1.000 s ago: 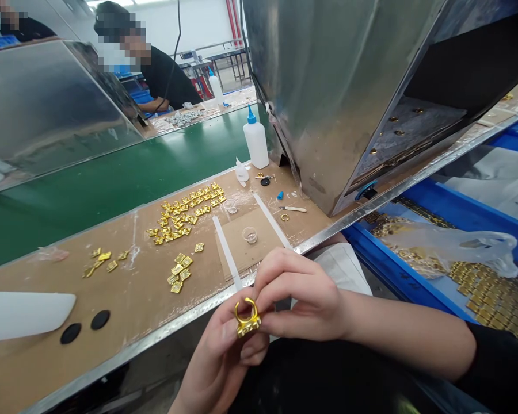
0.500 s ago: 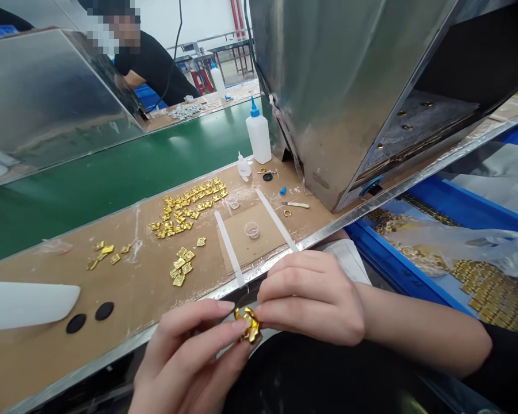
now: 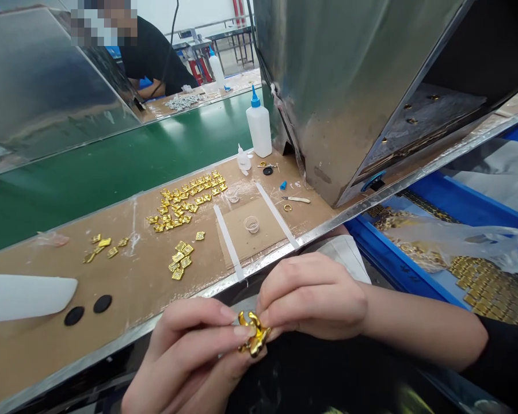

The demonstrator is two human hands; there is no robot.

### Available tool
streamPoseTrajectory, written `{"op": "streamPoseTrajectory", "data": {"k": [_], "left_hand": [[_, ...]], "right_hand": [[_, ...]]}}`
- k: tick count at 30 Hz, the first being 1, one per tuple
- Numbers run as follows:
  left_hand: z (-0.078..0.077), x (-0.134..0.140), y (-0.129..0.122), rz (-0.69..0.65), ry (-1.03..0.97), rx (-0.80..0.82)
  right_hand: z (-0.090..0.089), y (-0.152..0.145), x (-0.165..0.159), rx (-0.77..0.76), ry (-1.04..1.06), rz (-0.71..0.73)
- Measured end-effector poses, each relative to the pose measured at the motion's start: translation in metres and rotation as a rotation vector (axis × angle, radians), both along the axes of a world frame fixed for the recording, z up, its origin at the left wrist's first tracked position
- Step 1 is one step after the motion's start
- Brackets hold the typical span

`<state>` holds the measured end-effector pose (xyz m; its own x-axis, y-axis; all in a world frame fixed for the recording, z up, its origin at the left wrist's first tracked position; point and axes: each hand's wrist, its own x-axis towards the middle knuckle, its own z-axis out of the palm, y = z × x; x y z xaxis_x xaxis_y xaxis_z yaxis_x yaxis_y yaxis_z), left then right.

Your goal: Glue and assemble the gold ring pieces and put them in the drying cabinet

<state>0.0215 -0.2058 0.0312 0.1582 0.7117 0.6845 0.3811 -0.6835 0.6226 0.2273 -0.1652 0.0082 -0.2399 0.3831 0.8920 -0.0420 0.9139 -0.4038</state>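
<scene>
Between both hands, over my lap at the bench edge, is a shiny gold-coloured metal piece point(image 3: 257, 339) with curved, claw-like parts. My left hand point(image 3: 190, 351) pinches it from the left with thumb and fingers. From the right, my right hand point(image 3: 313, 296) has its fingertips closed at the piece's other side, partly hiding it. On the brown bench top lies a small group of square gold pieces point(image 3: 181, 260), with a larger cluster of gold pieces point(image 3: 185, 201) behind it. A clear round cup point(image 3: 251, 225) stands on a cardboard sheet point(image 3: 267, 241) beyond my hands.
A white bottle with a blue cap point(image 3: 259, 129), a smaller dropper bottle point(image 3: 243, 160) and a craft knife point(image 3: 296, 199) are near the metal hood point(image 3: 336, 86). Black discs point(image 3: 102, 303) lie left. Blue trays point(image 3: 435, 276) of gold parts stand right. Another person sits across the green belt point(image 3: 155, 141).
The gold piece has turned between my fingers and more of its curved parts show. Both hands keep their pinch. The camera view has shifted slightly; the person across has moved an arm.
</scene>
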Motion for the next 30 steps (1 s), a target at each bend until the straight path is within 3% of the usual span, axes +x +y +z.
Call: {"op": "streamPoseTrajectory", "data": {"k": [12, 20, 30], "left_hand": [[0.008, -0.014, -0.004, 0.015, 0.243, 0.045], [0.012, -0.017, -0.002, 0.012, 0.304, 0.122], [0.022, -0.022, 0.002, -0.074, 0.344, 0.017]], "right_hand": [[-0.01, 0.0, -0.002, 0.016, 0.065, 0.053], [-0.012, -0.003, -0.002, -0.014, 0.068, 0.036], [-0.008, -0.003, 0.002, 0.015, 0.017, 0.013]]}}
